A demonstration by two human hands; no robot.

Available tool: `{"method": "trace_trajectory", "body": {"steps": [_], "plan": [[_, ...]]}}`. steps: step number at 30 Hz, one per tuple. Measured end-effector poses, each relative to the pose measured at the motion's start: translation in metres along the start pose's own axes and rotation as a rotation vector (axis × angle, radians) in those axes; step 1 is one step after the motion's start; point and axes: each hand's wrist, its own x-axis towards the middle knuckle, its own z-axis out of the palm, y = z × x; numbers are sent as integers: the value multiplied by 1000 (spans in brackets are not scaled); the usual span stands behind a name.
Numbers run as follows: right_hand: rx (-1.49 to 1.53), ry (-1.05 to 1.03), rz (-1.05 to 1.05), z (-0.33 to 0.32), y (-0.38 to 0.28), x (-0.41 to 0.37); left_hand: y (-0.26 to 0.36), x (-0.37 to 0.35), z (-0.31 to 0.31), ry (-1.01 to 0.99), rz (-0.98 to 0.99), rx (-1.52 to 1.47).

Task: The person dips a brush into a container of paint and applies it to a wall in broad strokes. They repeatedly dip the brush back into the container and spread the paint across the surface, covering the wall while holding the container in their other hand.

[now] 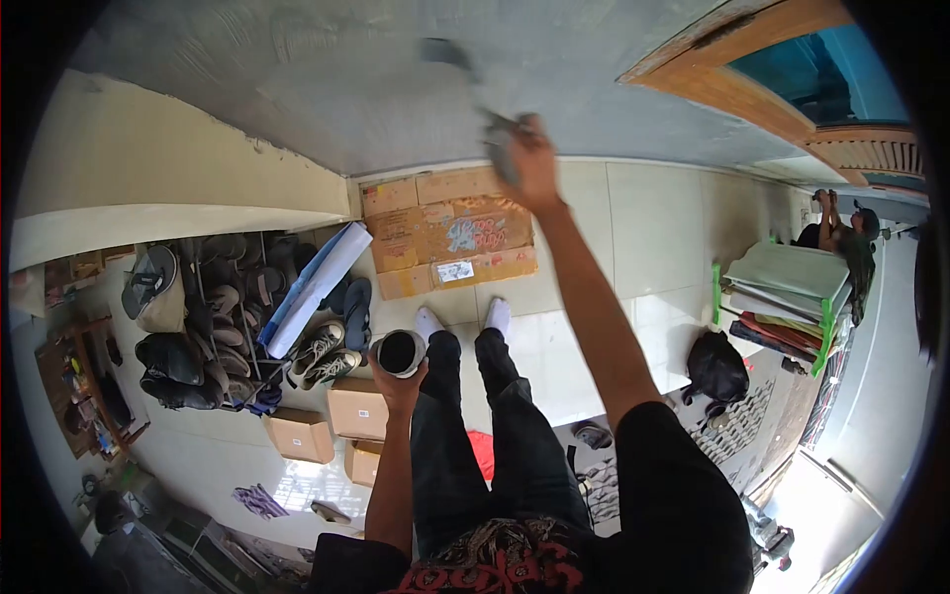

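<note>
My right hand (532, 163) is stretched up toward the grey wall (336, 89), fingers closed round a thin-handled tool (473, 79) with a dark, flat end. Motion blurs it, so its exact kind is hard to make out. A grey patch shows beside the fingers, also smeared. Lower down on the left, my left hand (399, 388) is wrapped around a light-rimmed cup (399, 353) with something dark inside. The cup is upright, its mouth facing me, and well apart from the wall.
Flattened cardboard (396, 267) lies on the tiles at the wall's foot. Shoes fill a rack (223, 327) on the left, near small boxes (358, 408). At right stand a green-framed rack (782, 297), a black bag (717, 366) and a wood-framed window (732, 84). Another person (856, 243) is beyond.
</note>
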Motion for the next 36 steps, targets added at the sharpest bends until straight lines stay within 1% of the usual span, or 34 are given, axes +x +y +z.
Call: {"method": "trace_trajectory", "body": {"steps": [1,3,4,5,7,8,9,10,12,13,15,16,18,19,20,22,24,26,27,29,31,32,34,35,36], "plan": [[-91,11,12,-22,27,-20,7,0,1,-4,14,27],[-209,13,124,-75,65,-57,8,-11,4,25,57,65],[-288,-10,165,-102,75,-67,19,-11,5,18,60,59],[-315,23,212,-124,70,-71,30,-10,5,11,63,52],[-336,83,215,-157,59,-77,48,-11,8,25,76,27],[-296,246,145,-160,61,-84,56,-13,7,23,79,14],[-316,195,268,-168,55,-90,56,-15,10,60,137,21],[-300,193,417,-172,44,-88,64,-14,10,53,151,0],[-321,313,385,-159,35,-79,82,-11,8,11,138,-45],[-279,349,392,-147,31,-66,92,-11,8,15,153,-50],[-185,401,414,-119,17,-30,107,-13,10,75,253,-36],[-133,416,435,-101,6,-14,111,-14,7,76,260,-30],[-59,407,522,-53,-12,17,113,-10,2,-57,195,-49],[-29,416,537,-33,-36,34,106,-11,4,23,289,27],[2,425,554,-14,-62,50,111,-13,-1,22,295,38],[28,497,449,29,-102,77,125,-12,-13,-25,277,28],[74,540,381,58,-146,103,131,-11,-23,-30,275,48],[210,416,371,68,-192,123,138,-15,-33,48,331,73],[246,372,321,79,-212,131,124,-17,-34,54,267,57],[342,276,227,82,-246,143,114,-22,-40,89,243,86],[437,206,140,79,-272,150,100,-30,-38,217,257,156],[452,196,127,80,-278,152,101,-33,-38,281,260,192],[479,30,31,83,-282,149,103,-37,-43,211,170,64],[459,84,1,88,-279,150,103,-38,-43,219,164,62],[463,77,-5,97,-268,149,100,-38,-43,219,180,87]]}}
